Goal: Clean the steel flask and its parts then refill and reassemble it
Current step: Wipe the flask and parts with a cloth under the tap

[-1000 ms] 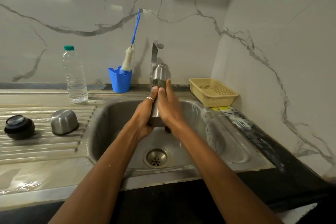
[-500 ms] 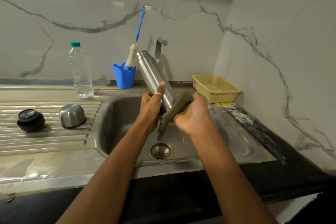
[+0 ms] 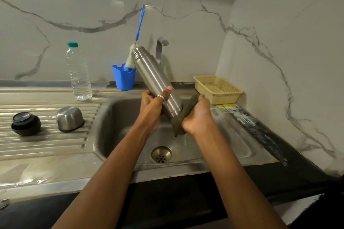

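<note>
the left hand (image 3: 151,109) grips the steel flask (image 3: 155,80), tilted over the sink (image 3: 111,117) with its mouth up and to the left. the right hand (image 3: 198,117) clutches a grey cloth (image 3: 177,126) against the flask's bottom end. its cup (image 3: 69,119) and stopper (image 3: 26,122) sit on the drainboard (image 3: 46,147).

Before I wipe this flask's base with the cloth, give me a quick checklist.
1. The left hand grips the flask: ok.
2. The right hand holds the cloth at the flask's base: ok.
3. The flask is over the sink: ok.
4. The steel cup and black stopper are off, on the drainboard: ok.
5. The flask's inside is clean: cannot tell.
</note>
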Tool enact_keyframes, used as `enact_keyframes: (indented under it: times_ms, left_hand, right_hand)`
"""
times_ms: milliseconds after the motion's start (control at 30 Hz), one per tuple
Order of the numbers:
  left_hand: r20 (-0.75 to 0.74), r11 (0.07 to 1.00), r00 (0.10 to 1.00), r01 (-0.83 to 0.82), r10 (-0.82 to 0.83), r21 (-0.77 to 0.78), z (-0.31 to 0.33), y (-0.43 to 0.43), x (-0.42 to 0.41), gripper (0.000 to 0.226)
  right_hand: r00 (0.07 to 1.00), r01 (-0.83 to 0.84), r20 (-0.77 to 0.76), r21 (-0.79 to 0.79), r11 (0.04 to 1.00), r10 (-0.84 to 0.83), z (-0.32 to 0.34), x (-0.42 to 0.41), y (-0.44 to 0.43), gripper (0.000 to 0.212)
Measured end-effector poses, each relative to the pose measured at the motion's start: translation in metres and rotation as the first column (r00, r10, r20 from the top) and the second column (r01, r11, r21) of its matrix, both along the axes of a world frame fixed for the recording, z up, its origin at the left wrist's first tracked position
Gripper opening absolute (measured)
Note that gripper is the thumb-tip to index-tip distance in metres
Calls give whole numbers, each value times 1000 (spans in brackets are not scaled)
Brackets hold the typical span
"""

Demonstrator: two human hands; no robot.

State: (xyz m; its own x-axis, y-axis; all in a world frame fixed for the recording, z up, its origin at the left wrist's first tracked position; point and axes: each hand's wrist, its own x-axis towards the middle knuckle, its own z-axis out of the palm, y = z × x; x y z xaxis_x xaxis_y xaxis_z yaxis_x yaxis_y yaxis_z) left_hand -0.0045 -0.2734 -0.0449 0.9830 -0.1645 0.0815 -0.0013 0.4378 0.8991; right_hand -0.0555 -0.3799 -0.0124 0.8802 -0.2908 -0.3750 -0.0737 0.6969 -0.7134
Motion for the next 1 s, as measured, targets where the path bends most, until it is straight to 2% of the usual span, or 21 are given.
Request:
enact_keyframes:
  times_ms: [100,167,200,233,267,300,333,433,500,600,700,733,767,833,867,900,933,1000]
  left_hand:
    - [15,999,1000,11,-12,38,0,-2,-1,60]
    - [-10,998,1000,-5,5,59,1,-2,0,61]
    - [-12,996,1000,-9,10,85,1,-3,-1,65]
    - [-1,994,1000,-22,22,109,2,-3,-1,69]
    - [19,993,999,-38,36,115,3,-3,-1,70]
    - [45,994,998,-45,41,103,4,-2,-1,68]
    - [68,996,997,-37,32,83,5,-1,-2,65]
    - [98,993,995,21,-32,112,7,4,-4,73]
    - [124,985,990,43,-64,165,5,4,-5,69]
    - [145,983,985,71,-96,168,8,3,-7,62]
    - [118,972,983,114,-140,205,8,3,-9,76]
    - [110,965,981,130,-158,228,7,4,-8,82]
    - [103,957,978,150,-180,247,6,5,-7,86]
    - [81,954,972,196,-219,227,5,7,-7,84]
    - [65,957,970,216,-232,193,6,8,-8,79]
    - [54,960,969,229,-241,163,7,8,-8,72]
    - [49,964,970,230,-238,136,8,7,-7,67]
    - [56,973,974,213,-218,89,7,7,-4,60]
  right_hand:
    - [994,-106,2,-185,977,108,-8,-7,12,52]
    - [989,-135,1,-419,898,150,-13,-10,23,48]
    - [988,-128,-1,-579,805,157,-16,-10,28,50]
    - [990,-89,6,-742,664,139,-19,-11,32,53]
    - [992,-36,29,-874,484,127,-22,-12,35,54]
    - [988,15,66,-939,342,139,-24,-13,37,55]
    - [980,51,99,-963,263,173,-26,-14,39,56]
    - [948,154,189,-977,150,255,-25,-7,38,58]
    - [923,230,240,-971,66,302,-19,5,32,56]
    - [888,309,302,-950,36,347,5,27,25,55]
    - [913,299,292,-954,22,285,35,47,24,61]
    - [932,271,276,-961,52,235,44,53,23,64]
    - [949,232,253,-964,126,188,51,59,20,66]
    - [962,147,227,-900,411,152,58,64,12,66]
    - [961,117,228,-845,522,154,56,65,8,61]
    - [959,109,237,-818,564,157,51,62,8,55]
    - [957,120,244,-826,550,159,42,57,12,49]
    - [940,158,274,-880,449,206,20,48,21,45]
